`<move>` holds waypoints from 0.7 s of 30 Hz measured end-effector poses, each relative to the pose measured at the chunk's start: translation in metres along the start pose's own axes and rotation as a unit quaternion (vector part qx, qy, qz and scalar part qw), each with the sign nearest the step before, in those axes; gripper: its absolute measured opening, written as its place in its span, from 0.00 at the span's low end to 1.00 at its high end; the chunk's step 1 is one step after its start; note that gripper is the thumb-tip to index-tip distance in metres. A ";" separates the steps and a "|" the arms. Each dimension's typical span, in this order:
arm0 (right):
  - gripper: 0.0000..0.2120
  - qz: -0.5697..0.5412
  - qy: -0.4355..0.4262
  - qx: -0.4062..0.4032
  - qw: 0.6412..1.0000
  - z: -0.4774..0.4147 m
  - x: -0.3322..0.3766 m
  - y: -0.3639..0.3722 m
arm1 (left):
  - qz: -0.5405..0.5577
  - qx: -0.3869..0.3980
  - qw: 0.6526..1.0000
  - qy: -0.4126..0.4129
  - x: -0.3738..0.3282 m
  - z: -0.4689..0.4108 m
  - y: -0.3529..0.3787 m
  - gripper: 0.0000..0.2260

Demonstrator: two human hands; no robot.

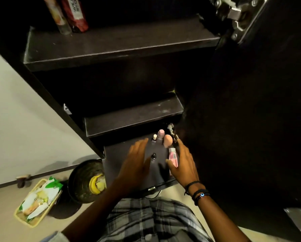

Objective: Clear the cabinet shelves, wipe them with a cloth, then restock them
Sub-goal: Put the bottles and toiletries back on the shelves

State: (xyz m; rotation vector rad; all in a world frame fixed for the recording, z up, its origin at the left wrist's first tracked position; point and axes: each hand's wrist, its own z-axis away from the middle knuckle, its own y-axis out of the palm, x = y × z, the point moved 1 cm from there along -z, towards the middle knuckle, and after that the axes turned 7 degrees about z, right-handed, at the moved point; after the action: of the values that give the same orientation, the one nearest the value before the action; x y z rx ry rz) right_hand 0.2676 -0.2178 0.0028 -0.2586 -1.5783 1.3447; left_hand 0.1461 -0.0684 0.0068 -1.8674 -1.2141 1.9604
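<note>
- Left hand is hovering flat and open, fingers straight and pointing toward 12 o'clock, over the lowest shelf of the dark cabinet.
- Right hand is lying open at 3 o'clock of the left hand, fingers straight; its thumb is crossing a pink tube. A firm grip is not discernible.
- Small dark bottle is standing between the two hands.
- White-capped bottle, pink-capped item and peach egg-shaped sponge are clustering at 12 o'clock of the hands.
- Middle shelf is showing a bare surface.
- Top shelf is bearing two packs at its 10 o'clock corner.
- Bin holding a banana peel is standing on the floor at 9 o'clock of the cabinet base.
</note>
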 end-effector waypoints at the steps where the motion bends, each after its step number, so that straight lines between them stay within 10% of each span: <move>1: 0.41 0.010 0.008 0.013 1.000 -0.002 -0.007 0.004 | -0.004 0.025 1.000 -0.018 0.008 -0.001 0.009 0.30; 21: 0.32 0.142 -0.041 0.056 0.987 -0.083 -0.030 0.059 | -0.201 0.329 0.921 -0.058 0.079 -0.053 0.117 0.21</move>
State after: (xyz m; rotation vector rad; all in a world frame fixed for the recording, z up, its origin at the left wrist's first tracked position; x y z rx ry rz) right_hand 0.3217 -0.1664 -0.0725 -0.3746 -1.5695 1.6762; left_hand 0.2239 -0.0723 -0.1221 -1.0870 -0.7352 1.9250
